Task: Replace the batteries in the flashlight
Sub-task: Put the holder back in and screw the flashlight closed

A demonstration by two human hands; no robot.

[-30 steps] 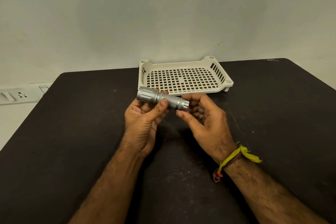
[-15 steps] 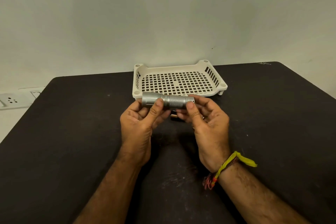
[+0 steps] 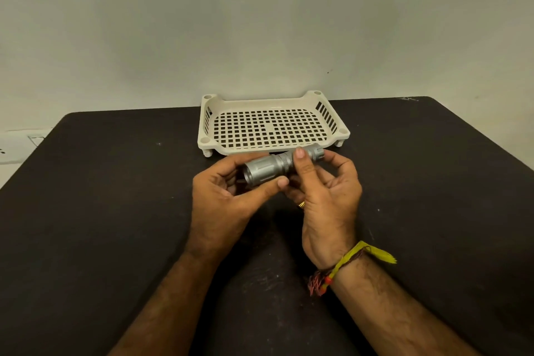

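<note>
A short silver flashlight [image 3: 268, 169] is held in the air above the black table, lying almost level with its wide head to the left and its tail cap up to the right. My left hand [image 3: 222, 199] grips the head end, thumb under the barrel. My right hand [image 3: 326, 196] holds the tail end, thumb pressed over the knurled middle and fingers behind the cap. No loose batteries are visible.
A cream perforated plastic tray [image 3: 208, 136] stands just behind my hands near the table's far edge. The black table [image 3: 101, 211] runs wide to both sides. A white wall socket [image 3: 11, 150] sits at the far left. A yellow thread band [image 3: 361, 257] circles my right wrist.
The flashlight's tail end has tilted upward to the right. My right hand shifted along it, thumb now over the middle, while my left stays on the head.
</note>
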